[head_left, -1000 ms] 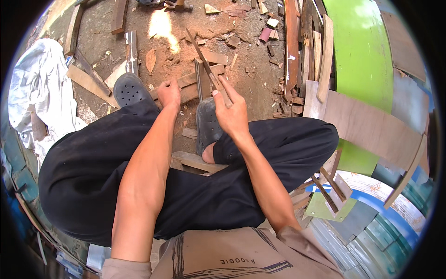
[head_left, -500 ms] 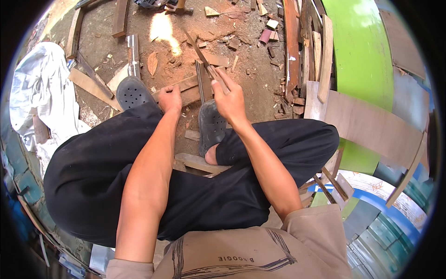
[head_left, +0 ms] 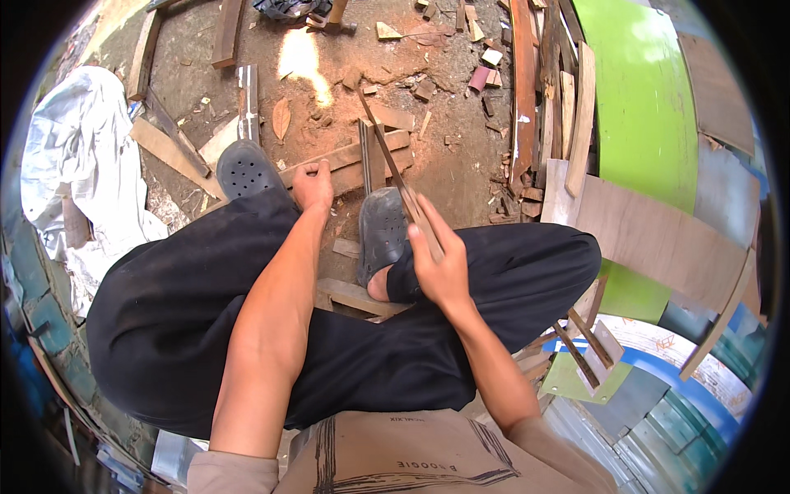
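My right hand [head_left: 439, 257] is closed around the wooden handle of a handsaw [head_left: 383, 146]. Seen edge-on, its long thin blade slants up and left across a wooden plank [head_left: 346, 156]. On the plank's left part rests my left hand [head_left: 313, 188], its fingers curled over the edge and pressing it down. A short upright-running strip of wood [head_left: 374, 165] lies crosswise by the blade, just above my right clog [head_left: 383, 226]. My left clog [head_left: 248, 171] is beside the plank's left end. Whether the teeth are in the wood, I cannot tell.
Reddish sawdust and several wood offcuts [head_left: 425, 89] litter the ground ahead. A hammer [head_left: 333, 25] lies at the far side. Long boards [head_left: 522, 90] and a green panel [head_left: 646, 107] line the right. White cloth [head_left: 86, 156] is heaped at left.
My right hand has drawn the saw back toward me and slightly right, so the blade sits lower over the plank. My left hand stays on the plank; the view has shifted slightly.
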Action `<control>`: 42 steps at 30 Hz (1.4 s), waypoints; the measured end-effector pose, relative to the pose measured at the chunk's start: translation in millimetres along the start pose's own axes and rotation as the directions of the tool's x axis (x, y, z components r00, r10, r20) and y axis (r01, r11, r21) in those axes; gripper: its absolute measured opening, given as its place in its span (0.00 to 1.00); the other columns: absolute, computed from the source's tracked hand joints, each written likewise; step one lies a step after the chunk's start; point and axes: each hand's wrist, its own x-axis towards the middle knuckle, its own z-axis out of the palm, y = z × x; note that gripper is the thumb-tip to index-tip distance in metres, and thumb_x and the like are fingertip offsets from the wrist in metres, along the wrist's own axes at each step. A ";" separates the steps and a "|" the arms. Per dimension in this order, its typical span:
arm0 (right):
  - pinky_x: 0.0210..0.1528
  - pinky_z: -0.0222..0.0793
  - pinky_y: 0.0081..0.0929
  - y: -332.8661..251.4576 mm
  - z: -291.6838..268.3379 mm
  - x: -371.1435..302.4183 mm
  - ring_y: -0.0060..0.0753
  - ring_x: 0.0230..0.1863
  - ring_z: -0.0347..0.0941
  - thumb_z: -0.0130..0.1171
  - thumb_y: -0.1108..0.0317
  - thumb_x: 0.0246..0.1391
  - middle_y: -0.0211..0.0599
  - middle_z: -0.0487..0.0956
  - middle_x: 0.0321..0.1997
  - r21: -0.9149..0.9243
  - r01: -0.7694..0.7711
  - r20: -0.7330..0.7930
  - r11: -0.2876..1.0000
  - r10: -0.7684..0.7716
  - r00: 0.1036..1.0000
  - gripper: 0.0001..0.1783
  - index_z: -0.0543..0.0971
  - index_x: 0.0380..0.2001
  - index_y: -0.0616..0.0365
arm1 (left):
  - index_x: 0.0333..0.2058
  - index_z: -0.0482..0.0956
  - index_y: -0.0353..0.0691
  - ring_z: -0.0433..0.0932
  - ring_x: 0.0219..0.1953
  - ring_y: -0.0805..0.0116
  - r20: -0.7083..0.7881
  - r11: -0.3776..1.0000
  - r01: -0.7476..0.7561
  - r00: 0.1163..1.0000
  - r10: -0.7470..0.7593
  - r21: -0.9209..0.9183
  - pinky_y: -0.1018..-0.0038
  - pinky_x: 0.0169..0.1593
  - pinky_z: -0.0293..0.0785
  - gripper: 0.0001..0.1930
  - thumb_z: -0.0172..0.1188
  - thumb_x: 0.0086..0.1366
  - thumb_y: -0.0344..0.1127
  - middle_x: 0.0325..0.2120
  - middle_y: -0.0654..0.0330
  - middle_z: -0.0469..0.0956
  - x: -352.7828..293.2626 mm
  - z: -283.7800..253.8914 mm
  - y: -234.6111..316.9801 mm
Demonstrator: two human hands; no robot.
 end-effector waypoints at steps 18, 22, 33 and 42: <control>0.64 0.68 0.32 16.3 21.2 14.9 0.46 0.64 0.75 0.56 0.70 0.65 0.57 0.79 0.61 -0.036 -0.016 -0.006 0.999 0.016 1.000 0.25 0.72 0.64 0.66 | 0.34 0.81 0.36 0.82 0.30 0.64 -0.043 1.000 -0.003 0.999 0.002 -0.027 0.67 0.40 0.77 0.17 0.69 0.60 0.46 0.29 0.56 0.84 -5.4 9.2 1.7; 0.65 0.68 0.32 44.0 46.6 36.3 0.49 0.64 0.75 0.56 0.69 0.65 0.58 0.78 0.61 0.064 0.013 -0.085 0.998 -0.007 0.996 0.26 0.73 0.64 0.66 | 0.38 0.83 0.36 0.83 0.30 0.68 -0.008 0.992 -0.098 0.995 0.099 0.076 0.71 0.38 0.78 0.18 0.68 0.61 0.47 0.28 0.57 0.84 -4.0 10.6 12.7; 0.67 0.66 0.31 -21.0 -26.3 -73.5 0.41 0.65 0.74 0.56 0.72 0.64 0.55 0.78 0.62 0.052 -0.077 0.005 0.996 0.077 0.997 0.26 0.72 0.64 0.69 | 0.33 0.84 0.38 0.83 0.33 0.60 -0.053 0.991 -0.135 0.989 0.136 0.013 0.65 0.43 0.77 0.16 0.69 0.58 0.47 0.29 0.55 0.85 -17.2 2.1 24.1; 0.66 0.65 0.32 44.8 61.6 86.2 0.46 0.66 0.73 0.59 0.64 0.61 0.59 0.79 0.60 0.160 0.031 -0.140 0.987 -0.009 0.990 0.26 0.77 0.61 0.64 | 0.35 0.84 0.36 0.82 0.34 0.59 0.000 0.973 -0.218 0.976 0.218 -0.073 0.64 0.44 0.76 0.17 0.67 0.60 0.47 0.29 0.53 0.84 10.1 0.3 37.3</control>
